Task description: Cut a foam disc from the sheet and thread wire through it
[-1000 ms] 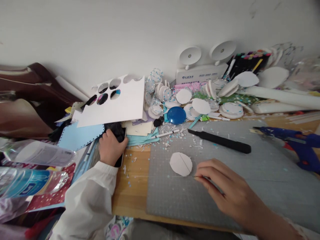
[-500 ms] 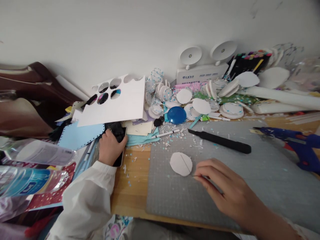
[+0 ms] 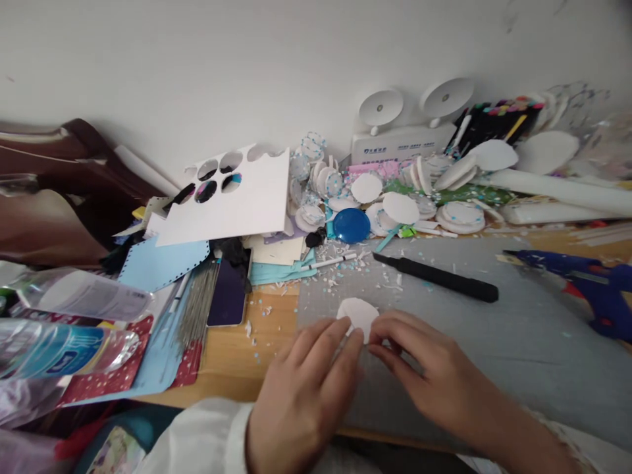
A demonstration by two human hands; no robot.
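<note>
On grey matting, a white disc is seemingly being steadied by the loosely outstretched left hand; beside it, the right hand is being pinched (contents hidden); continued steadiness is probably being called for.

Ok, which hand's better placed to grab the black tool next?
Likely the right. The right hand is closer to the black tool; the left hand is farther off. Both are at the white disc.

head view; head-worn; faces forward, down; desk near; wall beyond
</note>
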